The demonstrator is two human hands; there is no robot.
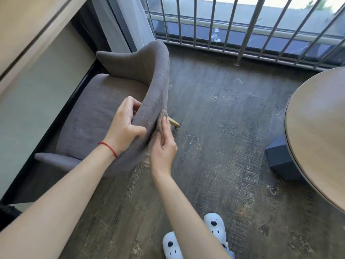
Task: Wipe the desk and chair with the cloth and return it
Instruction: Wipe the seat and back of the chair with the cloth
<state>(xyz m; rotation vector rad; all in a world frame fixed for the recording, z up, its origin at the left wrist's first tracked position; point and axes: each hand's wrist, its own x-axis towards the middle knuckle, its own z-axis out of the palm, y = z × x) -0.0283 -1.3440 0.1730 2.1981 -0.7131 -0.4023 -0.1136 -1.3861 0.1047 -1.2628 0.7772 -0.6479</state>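
Observation:
A grey upholstered chair (97,113) with a curved backrest stands pushed under the light wooden desk (24,32) at the left. My left hand (125,126) grips the top rim of the backrest, fingers curled over its inner side. My right hand (164,146) presses a grey-brown cloth (161,118) flat against the outer face of the backrest, just below the rim. Much of the cloth is hidden under my palm. One pale wooden chair leg (174,123) shows beyond the cloth.
A round wooden table (317,128) fills the right side, with a dark blue box (280,157) under it. A metal railing (224,34) and a sheer curtain (128,21) stand along the window at the back. Dark wooden floor lies between; my slippers (214,228) are below.

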